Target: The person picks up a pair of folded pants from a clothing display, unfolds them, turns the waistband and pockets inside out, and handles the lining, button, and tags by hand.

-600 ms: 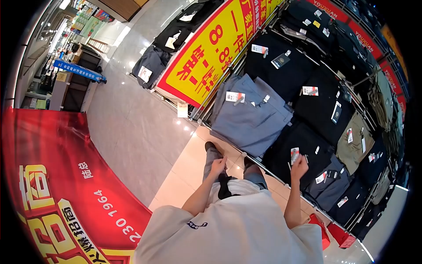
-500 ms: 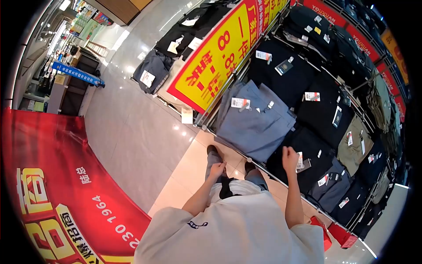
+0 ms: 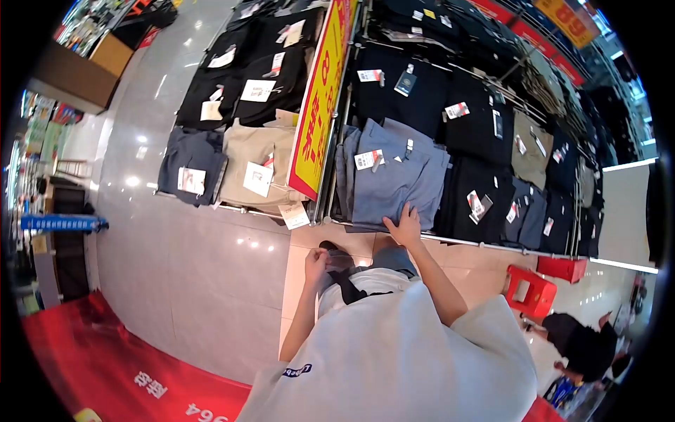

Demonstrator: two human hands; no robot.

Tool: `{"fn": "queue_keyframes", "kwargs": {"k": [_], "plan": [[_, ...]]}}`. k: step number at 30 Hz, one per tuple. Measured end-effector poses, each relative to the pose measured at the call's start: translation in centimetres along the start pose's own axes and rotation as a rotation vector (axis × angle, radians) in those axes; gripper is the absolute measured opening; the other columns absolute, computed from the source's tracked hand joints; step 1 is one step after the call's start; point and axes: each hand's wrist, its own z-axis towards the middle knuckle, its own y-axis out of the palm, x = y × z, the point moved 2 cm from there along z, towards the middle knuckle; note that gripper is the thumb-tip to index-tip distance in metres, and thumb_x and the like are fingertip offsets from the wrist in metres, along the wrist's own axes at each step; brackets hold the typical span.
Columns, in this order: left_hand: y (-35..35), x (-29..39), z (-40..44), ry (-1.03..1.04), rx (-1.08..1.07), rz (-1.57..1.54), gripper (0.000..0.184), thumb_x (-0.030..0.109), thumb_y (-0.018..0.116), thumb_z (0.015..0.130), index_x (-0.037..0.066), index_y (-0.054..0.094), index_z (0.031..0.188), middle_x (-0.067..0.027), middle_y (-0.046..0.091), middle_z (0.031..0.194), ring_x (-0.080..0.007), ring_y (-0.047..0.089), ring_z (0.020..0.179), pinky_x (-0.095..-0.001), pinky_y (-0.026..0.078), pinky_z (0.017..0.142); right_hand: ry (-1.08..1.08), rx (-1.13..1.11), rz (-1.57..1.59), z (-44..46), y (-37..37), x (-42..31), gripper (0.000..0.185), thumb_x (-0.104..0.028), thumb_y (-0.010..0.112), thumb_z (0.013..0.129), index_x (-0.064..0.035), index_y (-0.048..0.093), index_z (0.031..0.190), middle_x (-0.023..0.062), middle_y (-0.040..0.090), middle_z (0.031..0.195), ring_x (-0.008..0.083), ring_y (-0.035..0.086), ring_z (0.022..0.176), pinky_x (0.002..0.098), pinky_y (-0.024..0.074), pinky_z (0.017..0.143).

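Note:
My right hand [image 3: 406, 226] lies with spread fingers on the front edge of a stack of folded blue-grey trousers [image 3: 394, 176], a white-and-red tag [image 3: 368, 160] on top. My left hand [image 3: 316, 265] hangs in front of my waist, fingers curled together; whether anything is in them I cannot make out. Close by it, a black strap-like piece [image 3: 346, 287] hangs at my waist. Right of the blue-grey stack lie folded black trousers [image 3: 464, 211] with tags.
A metal rail [image 3: 485, 245] edges the rack. A yellow-and-red sign [image 3: 320, 105] divides it from beige trousers [image 3: 242, 151] on the left. A red stool [image 3: 529, 292] stands at right, near another person [image 3: 583, 344]. A red banner [image 3: 133, 359] lies lower left.
My view has turned to the right. My right hand has moved from beside the black trousers onto the blue-grey stack, fingers now spread. My left hand stays curled near my waist.

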Motion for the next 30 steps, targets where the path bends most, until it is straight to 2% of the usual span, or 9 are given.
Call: {"fn": "queue_keyframes", "kwargs": {"k": [3,6,13,15,17,18,22,29,30], "plan": [[2.4,2.2,3.4,0.047,-0.166,0.102,0.013,0.017,0.061,0.097,0.006,0.061,0.104,-0.0025,0.065,0.088,-0.0101,0.061,0.075,-0.024,0.048,0.067,0.021,-0.039,0.084,-1.0,-1.1,-0.5,0.093,-0.057,0.067,0.085,0.0073,0.038,0.145,0.0447,0.042,0.136,0.0569,0.047,0.124,0.0541,0.0427,0.103],[6.7,6.3,5.8,0.478,-0.248,0.23,0.015,0.014,0.063,0.096,0.003,0.063,0.106,-0.0027,0.065,0.086,-0.0087,0.059,0.075,-0.0228,0.048,0.066,-0.016,0.054,0.192,-3.3,-0.9,-0.1,0.085,-0.052,0.069,0.085,0.0055,0.043,0.143,0.0419,0.047,0.134,0.0543,0.05,0.121,0.0524,0.0444,0.101],[12.8,13.4,10.4,0.652,-0.218,0.316,0.058,0.022,0.072,0.089,-0.003,0.049,0.135,-0.0229,0.059,0.126,-0.0334,0.058,0.116,-0.0392,0.045,0.101,-0.067,0.068,0.363,-8.4,-1.9,-0.4,0.068,-0.03,0.073,0.086,0.0063,0.049,0.138,0.0343,0.058,0.125,0.048,0.056,0.117,0.0475,0.0473,0.099],[13.8,14.1,11.6,0.777,-0.136,0.473,0.063,0.022,0.072,0.09,-0.005,0.044,0.139,-0.0213,0.054,0.133,-0.0301,0.052,0.124,-0.0372,0.042,0.104,0.047,0.059,0.495,-9.4,-1.9,0.2,0.048,-0.026,0.07,0.089,0.0047,0.06,0.125,0.0267,0.068,0.104,0.0385,0.067,0.099,0.0419,0.0534,0.086],[14.9,15.8,12.0,0.807,-0.129,0.478,0.075,0.026,0.075,0.085,-0.01,0.04,0.141,-0.0296,0.05,0.136,-0.0417,0.047,0.128,-0.0436,0.036,0.11,0.102,0.152,0.587,-10.8,-0.7,1.4,0.038,-0.022,0.067,0.093,0.0049,0.064,0.12,0.0204,0.073,0.09,0.0286,0.073,0.082,0.035,0.0567,0.076],[15.3,15.9,12.6,0.821,-0.111,0.496,0.077,0.027,0.076,0.085,-0.01,0.039,0.142,-0.0304,0.049,0.137,-0.042,0.047,0.128,-0.0437,0.036,0.11,0.111,0.196,0.763,-11.4,-0.9,1.5,0.024,-0.016,0.064,0.095,0.0046,0.068,0.107,0.0154,0.07,0.076,0.0165,0.068,0.066,0.0304,0.0526,0.061],[17.0,17.4,14.0,0.817,0.004,0.525,0.088,0.03,0.079,0.081,-0.011,0.035,0.144,-0.0327,0.047,0.139,-0.0433,0.046,0.13,-0.043,0.035,0.111,0.201,0.343,0.635,-10.2,-4.3,5.2,0.02,-0.015,0.062,0.097,0.0024,0.07,0.09,0.0089,0.062,0.06,0.0103,0.051,0.05,0.0308,0.0372,0.046],[18.8,19.5,17.7,0.717,0.036,0.584,0.092,0.033,0.08,0.08,-0.013,0.033,0.144,-0.0325,0.047,0.141,-0.0396,0.048,0.132,-0.039,0.038,0.11,0.288,0.344,0.913,-4.8,-4.9,12.6,0.021,-0.019,0.063,0.097,0.0024,0.067,0.096,0.0023,0.059,0.063,0.0066,0.053,0.054,0.0257,0.0413,0.049],[19.2,20.2,17.9,0.679,0.034,0.61,0.091,0.034,0.08,0.081,-0.013,0.034,0.144,-0.0316,0.047,0.142,-0.0383,0.049,0.132,-0.0383,0.038,0.11,0.322,0.3,0.906,-4.2,-4.9,13.2,0.022,-0.021,0.065,0.094,0.0006,0.069,0.097,0.0093,0.063,0.065,0.012,0.057,0.056,0.0295,0.0446,0.054]]}}
